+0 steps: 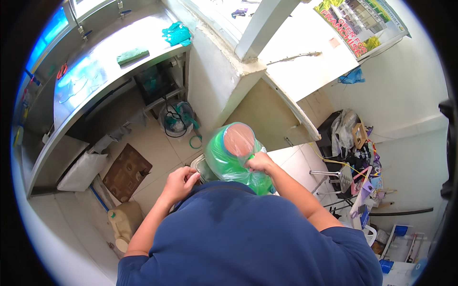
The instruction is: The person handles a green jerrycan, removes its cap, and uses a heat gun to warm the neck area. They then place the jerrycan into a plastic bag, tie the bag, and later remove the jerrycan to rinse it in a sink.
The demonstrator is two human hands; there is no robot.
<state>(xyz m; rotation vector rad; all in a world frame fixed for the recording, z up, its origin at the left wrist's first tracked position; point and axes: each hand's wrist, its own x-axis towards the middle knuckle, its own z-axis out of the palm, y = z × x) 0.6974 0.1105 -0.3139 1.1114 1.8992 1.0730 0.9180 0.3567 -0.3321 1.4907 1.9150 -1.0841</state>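
In front of my body stands a bulky green bundle in clear plastic (214, 159). A round pinkish-brown disc (238, 139) with a blue rim shows through the film at its top. My right hand (260, 163) is closed on the gathered plastic at the bundle's right side. On the left, my left hand (181, 183) has curled fingers with the thumb bent toward them. Whatever may be between its fingertips is too small to make out. Beside that hand is the pale rim of a container (196, 163), mostly hidden by the bundle and my shirt.
A steel counter (102, 71) at the left carries a green block (132, 56) and teal gloves (176, 34). Below are a clear bin (177, 119), a brown mat (126, 172) and a beige jerrycan (125, 221). A white pillar (222, 71) stands ahead; a metal-legged stool (339, 178) and clutter lie right.
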